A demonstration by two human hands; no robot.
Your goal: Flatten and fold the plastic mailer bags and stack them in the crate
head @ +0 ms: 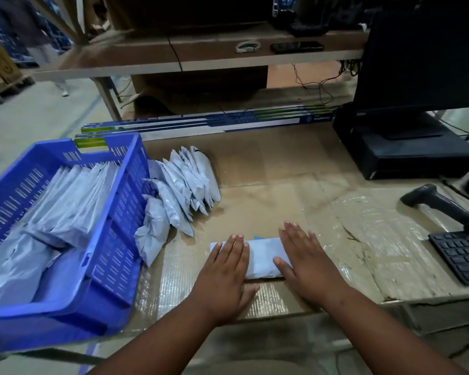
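Your left hand [225, 266] and right hand [306, 258] are both flat, fingers straight, pressing the bag [257, 257] on the table [282, 185] beside the crate [111, 212]. It's probably light, soft and slippery, so pinch the folded edges when you lift.

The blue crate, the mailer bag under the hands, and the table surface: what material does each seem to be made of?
Blue crate: apparently rigid moulded plastic, with slotted walls and a slight sheen. Mailer bag pressed flat by the left hand and right hand: thin grey-white plastic film, creased and faintly glossy. Table surface: looks like brown corrugated cardboard, partly covered with shiny clear tape.
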